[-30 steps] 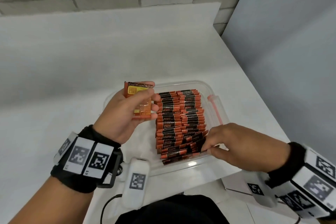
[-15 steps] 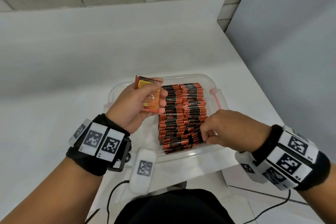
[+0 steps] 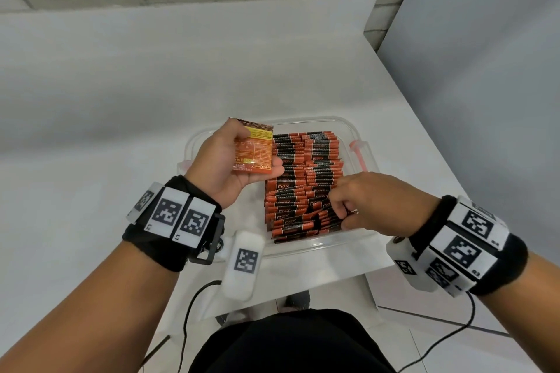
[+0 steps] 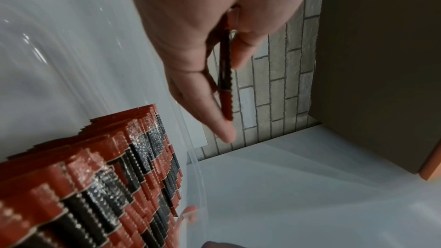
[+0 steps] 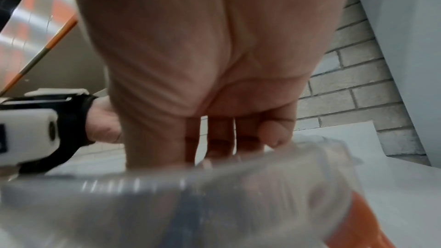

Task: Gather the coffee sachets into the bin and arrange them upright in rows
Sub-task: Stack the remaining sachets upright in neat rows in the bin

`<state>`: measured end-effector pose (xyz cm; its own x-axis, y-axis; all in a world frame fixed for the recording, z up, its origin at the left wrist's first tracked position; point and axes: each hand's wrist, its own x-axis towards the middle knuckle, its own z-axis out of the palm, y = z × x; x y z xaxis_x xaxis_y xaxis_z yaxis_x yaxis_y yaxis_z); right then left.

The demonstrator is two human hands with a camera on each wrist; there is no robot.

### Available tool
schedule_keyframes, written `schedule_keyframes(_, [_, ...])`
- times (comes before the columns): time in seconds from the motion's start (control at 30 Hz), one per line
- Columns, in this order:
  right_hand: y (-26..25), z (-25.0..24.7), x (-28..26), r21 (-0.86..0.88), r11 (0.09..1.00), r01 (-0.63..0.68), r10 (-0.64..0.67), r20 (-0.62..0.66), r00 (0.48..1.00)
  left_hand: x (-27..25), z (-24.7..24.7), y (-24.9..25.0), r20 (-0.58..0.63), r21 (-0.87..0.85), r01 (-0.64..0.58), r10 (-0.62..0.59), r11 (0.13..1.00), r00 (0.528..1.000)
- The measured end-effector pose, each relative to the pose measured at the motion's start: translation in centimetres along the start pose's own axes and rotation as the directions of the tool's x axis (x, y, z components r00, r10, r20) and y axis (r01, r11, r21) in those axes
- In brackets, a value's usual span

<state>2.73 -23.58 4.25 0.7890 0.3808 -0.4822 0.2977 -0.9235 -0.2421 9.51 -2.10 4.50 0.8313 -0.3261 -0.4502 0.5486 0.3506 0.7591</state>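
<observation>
— Two grips were busy, weren't they? What did the left one have?

— My left hand was clamped on a small stack of sachets, thumb on one face and fingers on the other. From the left wrist view I saw the stack edge-on, pinched between thumb and fingertips.

— Where was that grip compared with the bin?

— It hovered above the far-left part of the clear plastic bin, just left of the packed rows of sachets standing on edge below it.

— And the other grip?

— My right hand was down at the near-right end of those rows, fingers curled in among the tilted sachets there. It looked closed on a few of them, with the thumb underneath. The right wrist view showed only my palm and fingers reaching past the blurred bin rim.

— What was beneath everything?

— The bin sat on the white tabletop, at its near edge, directly under both grips.
</observation>
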Motion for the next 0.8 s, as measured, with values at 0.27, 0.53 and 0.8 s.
schedule_keyframes(0.27, [-1.2, -3.9, -0.5, 0.59, 0.798, 0.119, 0.17, -0.411, 0.895, -0.6, 0.6, -0.5, 0.196, 0.277, -0.078, 0.023, 0.958, 0.98])
schedule_keyframes(0.53, [-1.8, -5.0, 1.3, 0.397, 0.874, 0.281, 0.113, -0.728, 0.677, -0.3, 2.1, 0.0, 0.081, 0.082, 0.043, -0.05, 0.996, 0.996])
schedule_keyframes(0.8, [-1.5, -3.6, 0.7, 0.445, 0.861, 0.245, 0.061, -0.569, 0.82, -0.5, 1.6, 0.3, 0.119, 0.23, -0.112, 0.087, 0.967, 0.989])
